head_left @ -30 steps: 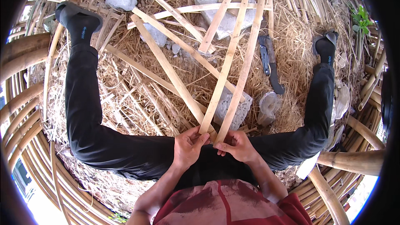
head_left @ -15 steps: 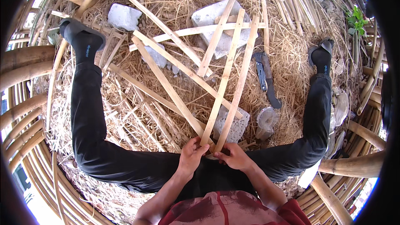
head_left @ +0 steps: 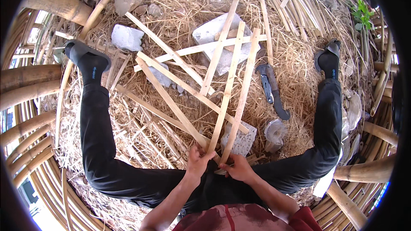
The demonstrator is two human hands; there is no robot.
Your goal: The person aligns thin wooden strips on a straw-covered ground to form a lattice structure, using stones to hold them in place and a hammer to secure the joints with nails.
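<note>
My left hand (head_left: pixel 198 159) is closed around the near ends of split bamboo strips. One, the left bamboo strip (head_left: pixel 172 102), slants away to the far left, while the middle bamboo strip (head_left: pixel 227 90) runs nearly straight ahead. Beside it, my right hand (head_left: pixel 238 167) pinches the lower end of the right bamboo strip (head_left: pixel 241 105). The strips meet in a fan between my hands, above my lap; fingers partly hide the joining ends. Across the fan lies another bamboo strip (head_left: pixel 188 90), its near end over a pitted grey block (head_left: pixel 239 139).
A hooked blade (head_left: pixel 278 98) lies right of the strips, touching a dark slotted tool (head_left: pixel 265 84). Nearer me stands a clear plastic cup (head_left: pixel 274 134). A large pale stone (head_left: pixel 214 34) sits ahead under more strips. My outstretched legs flank shavings; bamboo poles (head_left: pixel 364 173) surround me.
The whole view has shifted slightly, so the far things sit lower in the picture. Both hands keep their hold on the strips, with only a slight shift of the fingers.
</note>
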